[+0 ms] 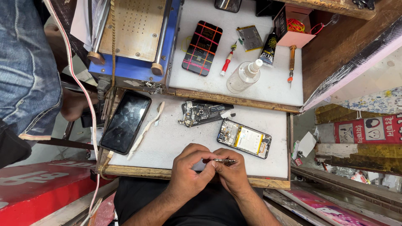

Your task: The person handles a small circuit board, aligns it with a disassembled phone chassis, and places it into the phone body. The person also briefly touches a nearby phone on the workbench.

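Note:
My left hand and my right hand meet at the near edge of a white work surface. Both pinch a thin metal tool, like tweezers, held level between the fingertips. Just beyond the hands lies an opened phone with its battery and boards exposed. A removed dark inner frame with circuit parts sits behind it. A black phone screen rests at the left, beside a loose white strip.
On the rear shelf stand a blue heating machine, a grid-patterned phone, a red-handled screwdriver, a clear spray bottle, a glue tube and an orange screwdriver. A person in jeans stands at left.

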